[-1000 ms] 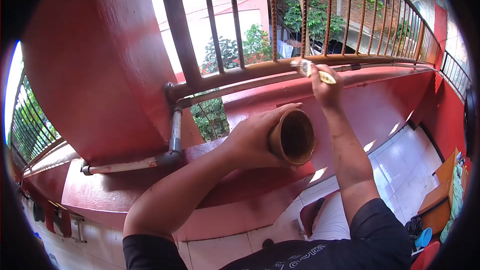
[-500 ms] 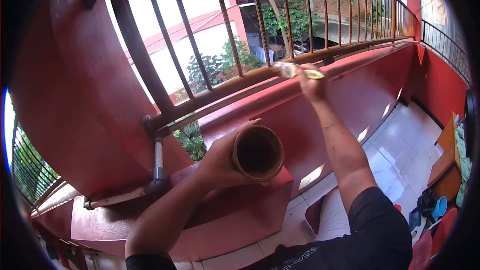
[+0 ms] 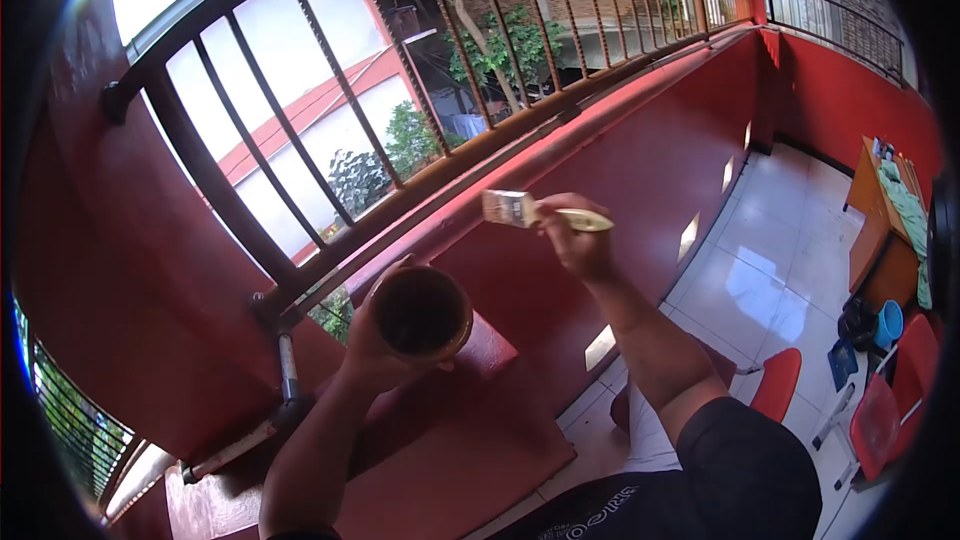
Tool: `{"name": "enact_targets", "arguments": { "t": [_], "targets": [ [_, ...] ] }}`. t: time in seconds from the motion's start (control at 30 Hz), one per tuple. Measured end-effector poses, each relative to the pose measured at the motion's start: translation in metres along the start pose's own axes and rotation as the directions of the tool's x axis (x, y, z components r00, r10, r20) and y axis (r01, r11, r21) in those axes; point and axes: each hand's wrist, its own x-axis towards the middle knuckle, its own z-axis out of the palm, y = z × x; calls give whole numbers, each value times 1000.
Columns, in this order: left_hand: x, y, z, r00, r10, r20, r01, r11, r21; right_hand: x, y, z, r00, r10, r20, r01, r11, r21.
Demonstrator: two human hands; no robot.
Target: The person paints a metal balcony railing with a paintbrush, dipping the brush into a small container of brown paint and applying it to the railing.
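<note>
My left hand [image 3: 372, 358] is wrapped around a round pot [image 3: 452, 342], tipped so its dark inside faces me. It is held over the red ledge block [image 3: 450, 430], near the foot of the column. In my right hand [image 3: 575, 245] is a flat paintbrush [image 3: 515, 208], gripped by its pale yellow handle. Its stained bristles point left and overlap the top edge of the low red wall [image 3: 620, 170], just below the brown lower rail [image 3: 480, 145] of the metal railing.
A thick red column [image 3: 110, 270] rises at the left, with a pipe [image 3: 288, 365] at its base. Red chairs [image 3: 880, 430], a blue pail [image 3: 888, 322] and a wooden desk [image 3: 868, 230] stand at the right on white floor tiles [image 3: 750, 280]. Plants show beyond the railing.
The paintbrush has come away from the lower rail, shifting left and down in view. The pot also sits further left. My view has turned, bringing more of the right-hand chairs into sight.
</note>
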Motion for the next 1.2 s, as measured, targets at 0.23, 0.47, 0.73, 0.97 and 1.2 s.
{"name": "enact_targets", "arguments": {
  "t": [0.23,0.47,0.73,0.97,1.2],
  "targets": [
    [3,-11,-2,997,64,-52,-63,998,14,-93,-89,-206,552,549,-628,-472,826,308],
    [12,-4,1,992,55,-115,-35,986,166,-151,-154,-311,362,457,-812,-542,812,215],
    [1,1,4,986,118,-120,-129,987,-93,-187,-147,-353,423,491,-761,-869,459,-186],
    [-9,47,27,979,198,-53,-204,914,-351,-212,-160,-365,413,505,-758,-902,340,-265],
    [-84,31,77,922,-13,-387,-33,993,-112,-248,-167,-390,413,611,-676,-903,372,-215]
  ]
}}
